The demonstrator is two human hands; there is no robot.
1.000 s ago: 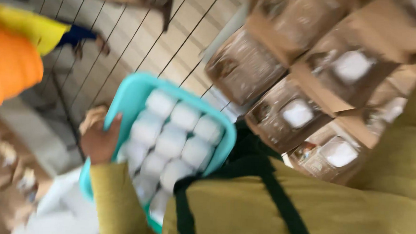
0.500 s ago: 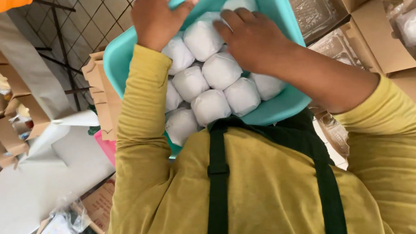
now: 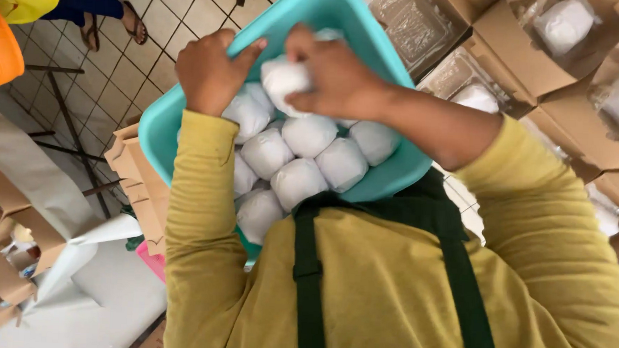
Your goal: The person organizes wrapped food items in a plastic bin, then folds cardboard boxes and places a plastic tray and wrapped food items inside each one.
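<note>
L hand [image 3: 209, 70] grips teal tub [image 3: 379, 57] at its far rim; R hand [image 3: 332, 73] closed round a white wrapped ball [image 3: 286, 84] atop the others inside tub. Best keep tub braced vs chest, lift ball straight up w/o squeezing.

The right hand [image 3: 339, 77] has now closed around a white bundle [image 3: 286, 84].

Open cardboard boxes [image 3: 542, 38], tiled floor [image 3: 155, 18]
</note>
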